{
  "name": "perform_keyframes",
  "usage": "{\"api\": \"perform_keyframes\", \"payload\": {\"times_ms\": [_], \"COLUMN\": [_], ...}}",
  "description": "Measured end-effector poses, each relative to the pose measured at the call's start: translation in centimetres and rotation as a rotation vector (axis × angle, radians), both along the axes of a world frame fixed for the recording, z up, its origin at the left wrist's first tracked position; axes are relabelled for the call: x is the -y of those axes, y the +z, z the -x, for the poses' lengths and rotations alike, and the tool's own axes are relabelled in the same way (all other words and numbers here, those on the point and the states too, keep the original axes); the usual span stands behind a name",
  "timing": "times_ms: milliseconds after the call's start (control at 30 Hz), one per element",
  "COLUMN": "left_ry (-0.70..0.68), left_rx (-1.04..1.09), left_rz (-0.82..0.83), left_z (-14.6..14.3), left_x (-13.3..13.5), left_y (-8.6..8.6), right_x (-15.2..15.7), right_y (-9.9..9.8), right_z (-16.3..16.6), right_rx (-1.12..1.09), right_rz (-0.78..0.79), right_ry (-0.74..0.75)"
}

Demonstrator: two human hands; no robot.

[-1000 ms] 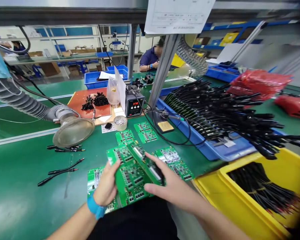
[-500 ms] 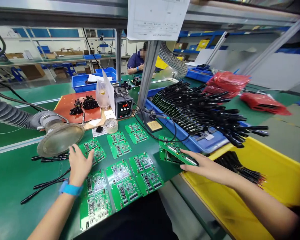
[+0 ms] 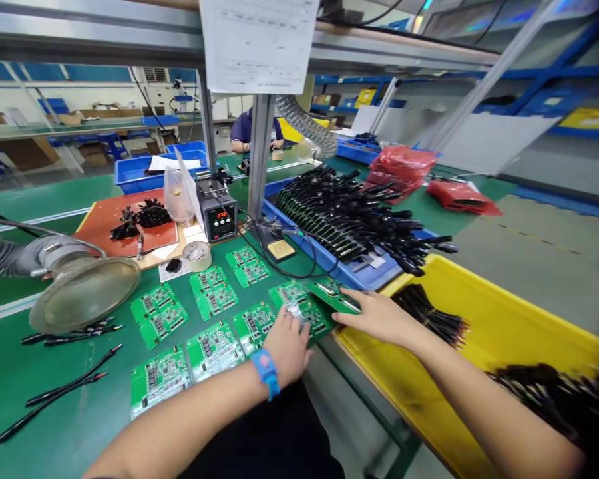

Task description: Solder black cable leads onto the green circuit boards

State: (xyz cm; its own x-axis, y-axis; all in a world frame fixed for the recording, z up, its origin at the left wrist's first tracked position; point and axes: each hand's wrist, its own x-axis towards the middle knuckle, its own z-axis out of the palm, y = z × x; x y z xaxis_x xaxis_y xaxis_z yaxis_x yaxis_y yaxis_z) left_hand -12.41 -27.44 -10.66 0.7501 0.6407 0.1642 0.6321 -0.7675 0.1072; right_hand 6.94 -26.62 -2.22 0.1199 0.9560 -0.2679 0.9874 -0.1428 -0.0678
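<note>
Lying under spread left hand [image 3: 289, 347] fingers: circuit board [image 3: 305, 303]; right hand [image 3: 377, 318] touching, grip unclear.

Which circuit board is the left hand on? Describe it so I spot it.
Find the yellow bin right of the green bench. Left of its near corner, before the blue tray, lies the circuit board under the left hand. Boards further left are untouched, and the board at its right end meets the right hand instead.
</note>
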Motion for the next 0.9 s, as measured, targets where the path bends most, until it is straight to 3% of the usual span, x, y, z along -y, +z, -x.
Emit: {"api": "perform_keyframes", "payload": {"times_ms": [133, 300, 400, 533, 633, 767, 900], "left_ry": [0.109, 0.115, 0.071, 0.025, 0.011, 0.012, 0.0], "left_rx": [-0.043, -0.01, 0.026, 0.055, 0.085, 0.193, 0.352], "left_rz": [-0.038, -0.152, -0.208, -0.191, -0.146, -0.103, 0.033], "left_z": [1.6, 2.3, 2.7, 3.0, 3.0, 3.6, 5.3], "left_x": [2.8, 2.9, 2.4, 1.7, 1.3, 1.8, 3.5], "left_y": [0.0, -1.4, -2.3, -2.7, -2.3, -0.7, 2.2], "right_x": [-0.2, 1.3, 5.3, 12.1, 15.5, 17.2, 17.6], "right_y": [-1.9, -3.1, -1.4, 1.4, 1.2, -0.7, 1.1], "right_z": [2.5, 3.4, -1.5, -13.7, -21.1, -24.3, -23.4], "right_rx": [0.044, 0.014, -0.03, 0.023, 0.021, -0.062, -0.204], "right_rz": [-0.152, -0.327, -0.342, -0.267, -0.21, -0.251, -0.359], "right_ry": [-0.037, -0.065, -0.162, -0.633, -0.864, -0.963, -0.956]}}
